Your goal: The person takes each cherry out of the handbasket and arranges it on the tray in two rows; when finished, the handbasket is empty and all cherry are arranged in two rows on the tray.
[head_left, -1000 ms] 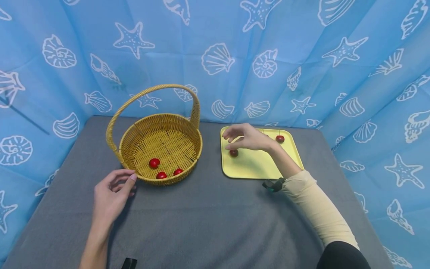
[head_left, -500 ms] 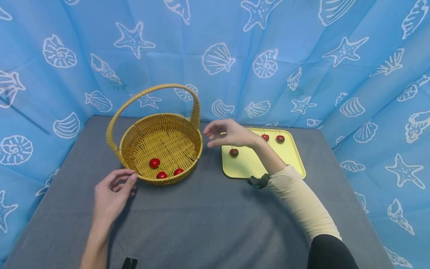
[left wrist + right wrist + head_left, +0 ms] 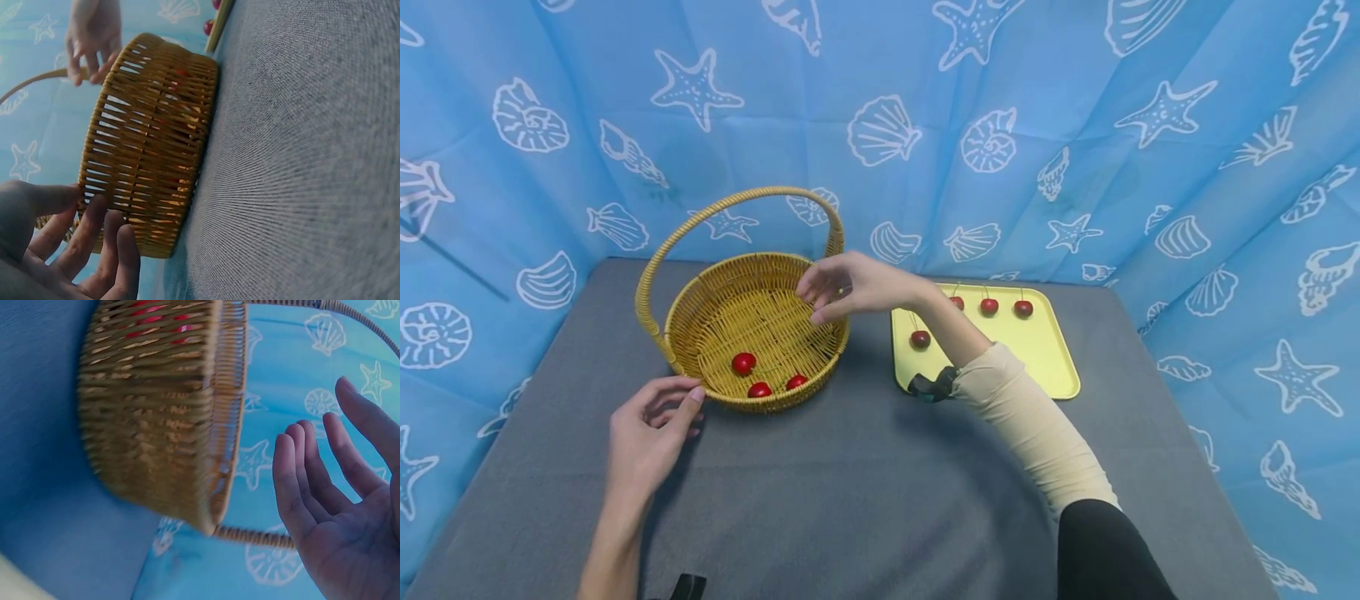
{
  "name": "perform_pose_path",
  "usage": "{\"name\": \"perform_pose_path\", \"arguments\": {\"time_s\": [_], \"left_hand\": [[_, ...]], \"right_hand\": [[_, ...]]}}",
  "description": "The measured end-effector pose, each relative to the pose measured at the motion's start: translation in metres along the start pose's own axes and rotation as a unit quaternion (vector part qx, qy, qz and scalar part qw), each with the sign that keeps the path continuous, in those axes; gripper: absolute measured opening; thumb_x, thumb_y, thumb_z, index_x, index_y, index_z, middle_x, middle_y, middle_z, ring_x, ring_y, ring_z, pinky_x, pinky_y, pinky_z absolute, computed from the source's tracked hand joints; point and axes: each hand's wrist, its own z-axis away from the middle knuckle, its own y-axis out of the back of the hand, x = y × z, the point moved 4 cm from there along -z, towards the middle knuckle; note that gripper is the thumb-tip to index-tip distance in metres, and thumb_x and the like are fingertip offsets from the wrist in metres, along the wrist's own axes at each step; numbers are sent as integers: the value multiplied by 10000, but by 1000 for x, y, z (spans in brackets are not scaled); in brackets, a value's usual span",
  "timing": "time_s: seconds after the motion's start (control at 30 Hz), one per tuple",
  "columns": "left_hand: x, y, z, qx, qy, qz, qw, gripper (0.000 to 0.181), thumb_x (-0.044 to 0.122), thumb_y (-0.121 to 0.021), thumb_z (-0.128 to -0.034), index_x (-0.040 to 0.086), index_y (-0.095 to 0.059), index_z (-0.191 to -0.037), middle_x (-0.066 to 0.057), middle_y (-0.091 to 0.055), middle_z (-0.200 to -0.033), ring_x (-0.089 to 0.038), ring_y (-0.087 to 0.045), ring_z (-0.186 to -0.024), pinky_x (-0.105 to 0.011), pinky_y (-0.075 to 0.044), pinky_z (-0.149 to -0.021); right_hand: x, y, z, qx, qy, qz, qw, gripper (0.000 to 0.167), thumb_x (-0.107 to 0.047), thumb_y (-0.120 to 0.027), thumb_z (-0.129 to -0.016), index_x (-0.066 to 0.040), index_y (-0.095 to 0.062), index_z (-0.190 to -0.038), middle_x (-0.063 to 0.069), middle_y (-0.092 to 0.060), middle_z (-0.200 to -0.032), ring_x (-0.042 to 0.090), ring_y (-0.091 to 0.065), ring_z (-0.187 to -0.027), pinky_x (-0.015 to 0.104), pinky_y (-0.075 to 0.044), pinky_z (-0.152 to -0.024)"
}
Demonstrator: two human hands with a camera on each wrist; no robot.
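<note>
A yellow woven basket (image 3: 760,333) with a tall arched handle holds three red cherries (image 3: 743,363) near its front wall. With thumb and fingers, my left hand (image 3: 651,429) pinches the basket's front-left rim; the left wrist view shows the fingertips at the weave (image 3: 140,150). My right hand (image 3: 861,287) hangs above the basket's right rim. In the right wrist view its fingers are loosely bent, the thumb stands apart, and nothing shows between them. Several dark red cherries with stems (image 3: 920,339) lie on a yellow tray (image 3: 1037,362), one partly hidden by my right forearm.
A grey cloth (image 3: 820,500) covers the table. Behind and at both sides hangs a blue curtain (image 3: 925,208) with white shells and starfish. The basket's handle (image 3: 730,200) arches up close to my right hand.
My right hand has moved left from over the tray to above the basket's right side, uncovering cherries on the tray. My left hand has stayed at the rim.
</note>
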Motion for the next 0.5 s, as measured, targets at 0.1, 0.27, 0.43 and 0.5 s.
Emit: {"name": "perform_pose_path", "arguments": {"time_s": [0.1,0.27,0.43,0.5], "left_hand": [[0,0,0,-3,-18,-5,10000,269,279,-722,-1066,108,-723,-1275,20,-789,-1047,-63,-756,-825,-183,-656,-697],[-1,0,0,0,63,-25,10000,277,292,-723,-1065,112,-721,-1275,-11,-790,-1068,-66,-757,-829,-179,-653,-698],[-2,0,-1,25,24,52,10000,273,296,-736,-1057,116,-733,-1262,59,-791,-1014,-76,-763,-810,-196,-658,-688],[-2,0,0,40,-35,71,10000,267,289,-739,-1055,113,-736,-1256,84,-789,-990,-74,-763,-801,-202,-659,-682]], "right_hand": [[-11,-4,-16,-191,146,52,9997,412,-75,-832,-952,-11,-682,-1330,132,-728,-1281,211,-743,-1119,351,-637,-1055],[-24,-11,-42,-456,270,201,9984,410,-95,-826,-964,-15,-682,-1339,121,-732,-1282,261,-725,-1169,301,-626,-1047],[-27,-17,-64,-692,221,362,9967,390,-131,-820,-979,-34,-690,-1334,99,-735,-1283,302,-691,-1264,262,-597,-1081],[-26,-18,-71,-761,185,387,9962,382,-159,-817,-986,-57,-695,-1334,76,-737,-1294,274,-687,-1280,240,-582,-1099]]}}
